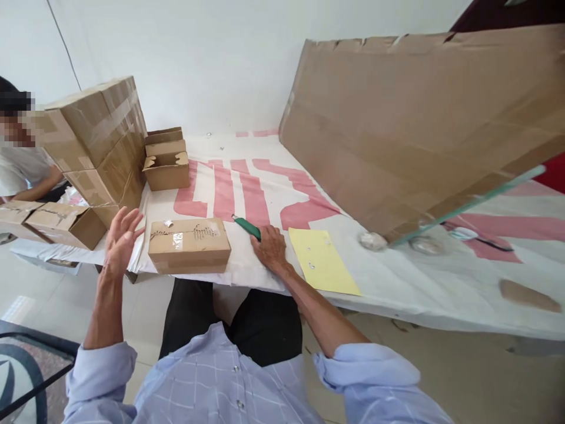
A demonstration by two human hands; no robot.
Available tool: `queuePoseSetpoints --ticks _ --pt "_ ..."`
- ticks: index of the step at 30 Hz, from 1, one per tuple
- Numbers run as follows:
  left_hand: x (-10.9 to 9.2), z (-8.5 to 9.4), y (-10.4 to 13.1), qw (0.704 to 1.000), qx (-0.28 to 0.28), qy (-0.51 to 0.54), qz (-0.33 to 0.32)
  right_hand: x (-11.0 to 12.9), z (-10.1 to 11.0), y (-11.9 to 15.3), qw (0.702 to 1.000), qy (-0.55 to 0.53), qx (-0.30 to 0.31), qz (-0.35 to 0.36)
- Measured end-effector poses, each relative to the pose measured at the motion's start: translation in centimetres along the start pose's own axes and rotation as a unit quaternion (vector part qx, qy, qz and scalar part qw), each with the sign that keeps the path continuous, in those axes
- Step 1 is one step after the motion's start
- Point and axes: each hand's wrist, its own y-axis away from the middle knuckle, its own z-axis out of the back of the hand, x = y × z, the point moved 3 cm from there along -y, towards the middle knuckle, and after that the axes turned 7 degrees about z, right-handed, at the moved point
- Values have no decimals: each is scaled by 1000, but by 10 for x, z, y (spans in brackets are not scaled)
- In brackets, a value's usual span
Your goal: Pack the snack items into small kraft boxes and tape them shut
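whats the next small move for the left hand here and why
Probably lowering the left hand onto the taped carton to steady it: that hand hangs open beside the carton, the right hand is on the green cutter, and neither touches the carton, close to the table's edge.

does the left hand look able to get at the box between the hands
Probably yes: the left hand is raised and open beside the box, with nothing visible between them.

Packing wkshop: stacked taped ctns (102,138), cloth-covered tbl (410,294)
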Motion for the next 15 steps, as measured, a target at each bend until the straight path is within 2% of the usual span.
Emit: queuePoseSetpoints --ticks 3,6,8,11,15 --pt "-11 -20 15 996 18 80 24 -2 -1 3 1000 2 1 2" --pt "-22 -37 25 998 30 34 54 -3 -2 5 1000 1 -4 4" --pt "-25 -42 27 998 37 0 59 -3 -1 6 1000 -2 -9 7" --pt "-20 -35 22 998 31 -7 48 -2 1 6 1000 -3 -16 7" --pt "5 -10 8 997 -35 -45 53 -1 2 7 1000 -8 -9 6"
